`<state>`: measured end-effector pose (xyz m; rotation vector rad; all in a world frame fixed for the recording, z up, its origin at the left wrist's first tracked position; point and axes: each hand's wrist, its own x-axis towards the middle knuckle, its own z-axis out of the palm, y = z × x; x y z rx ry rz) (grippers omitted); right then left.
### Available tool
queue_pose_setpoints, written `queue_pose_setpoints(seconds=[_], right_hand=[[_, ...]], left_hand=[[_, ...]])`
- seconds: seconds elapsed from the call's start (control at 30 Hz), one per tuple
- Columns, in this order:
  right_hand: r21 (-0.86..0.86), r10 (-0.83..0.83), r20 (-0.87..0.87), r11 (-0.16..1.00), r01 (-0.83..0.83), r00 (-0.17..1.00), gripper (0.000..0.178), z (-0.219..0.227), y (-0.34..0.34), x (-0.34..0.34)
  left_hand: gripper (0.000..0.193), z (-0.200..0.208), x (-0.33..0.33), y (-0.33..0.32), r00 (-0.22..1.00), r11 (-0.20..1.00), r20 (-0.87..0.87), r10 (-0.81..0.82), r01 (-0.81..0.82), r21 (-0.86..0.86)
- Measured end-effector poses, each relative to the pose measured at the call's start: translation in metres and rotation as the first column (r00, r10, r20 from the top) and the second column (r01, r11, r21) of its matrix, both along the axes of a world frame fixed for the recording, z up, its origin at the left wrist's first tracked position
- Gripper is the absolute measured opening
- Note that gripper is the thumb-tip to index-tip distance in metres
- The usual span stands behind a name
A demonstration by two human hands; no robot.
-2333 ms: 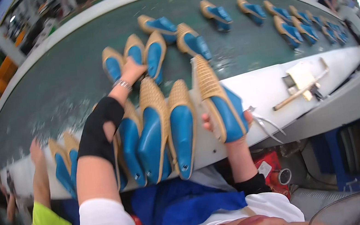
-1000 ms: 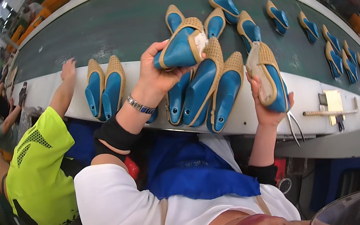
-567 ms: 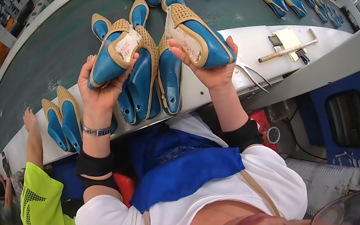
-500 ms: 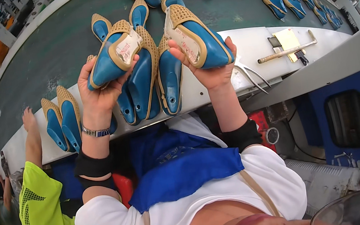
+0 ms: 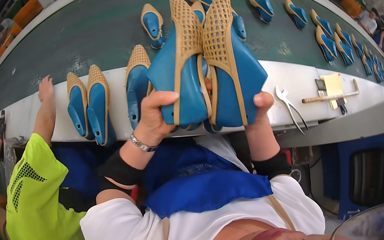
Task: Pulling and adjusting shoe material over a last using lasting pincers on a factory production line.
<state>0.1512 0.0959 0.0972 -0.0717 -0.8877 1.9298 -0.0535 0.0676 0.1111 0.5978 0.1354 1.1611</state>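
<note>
Two tan woven slingback shoes on blue lasts stand upright against each other in front of me, toes pointing away. My left hand (image 5: 155, 114) is closed around the heel end of the left shoe (image 5: 187, 29), thumb on its blue side. At the heel end of the right shoe (image 5: 218, 36), my right hand (image 5: 258, 107) grips with its thumb showing; its other fingers are hidden behind the last. Left of my left hand, another lasted shoe (image 5: 137, 81) rests on the white ledge (image 5: 118, 89), partly covered by my hand.
A pair of lasted shoes (image 5: 99, 104) lies farther left, near a co-worker's arm (image 5: 44, 110) in a yellow-green sleeve. Pincers (image 5: 289, 108), a hammer (image 5: 330, 97) and a yellow paper pad (image 5: 332, 84) lie on the right ledge. More shoes line the green conveyor belt (image 5: 91, 40).
Both hands have brought the two shoes together and turned them, from soles facing me to woven toes upward and blue lasts facing me. The view has shifted, and the pincers show more fully.
</note>
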Motion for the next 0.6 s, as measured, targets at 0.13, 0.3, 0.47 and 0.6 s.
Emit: queue_pose_setpoints(seconds=[0.13,0.3,0.47,0.6], right_hand=[[-0.003,-0.061,0.111,0.998,0.062,0.992,0.087,0.006,0.003,-0.006],[-0.013,0.030,0.393,1.000,-0.027,0.919,0.071,0.039,0.057,-0.034],[-0.054,0.071,0.528,0.997,-0.050,0.846,0.034,0.075,0.156,-0.143],[-0.040,0.166,0.536,0.984,-0.171,0.828,0.032,0.043,0.238,-0.252]], left_hand=[[0.072,0.019,-0.018,-0.008,0.966,0.985,-0.200,0.164,-0.171,-0.016],[0.066,0.047,-0.077,0.026,0.760,0.921,-0.560,0.330,-0.390,0.014],[0.066,0.060,-0.156,0.106,0.467,0.820,-0.753,0.463,-0.548,0.164],[0.058,0.032,-0.221,0.182,0.163,0.665,-0.841,0.515,-0.695,0.273]])
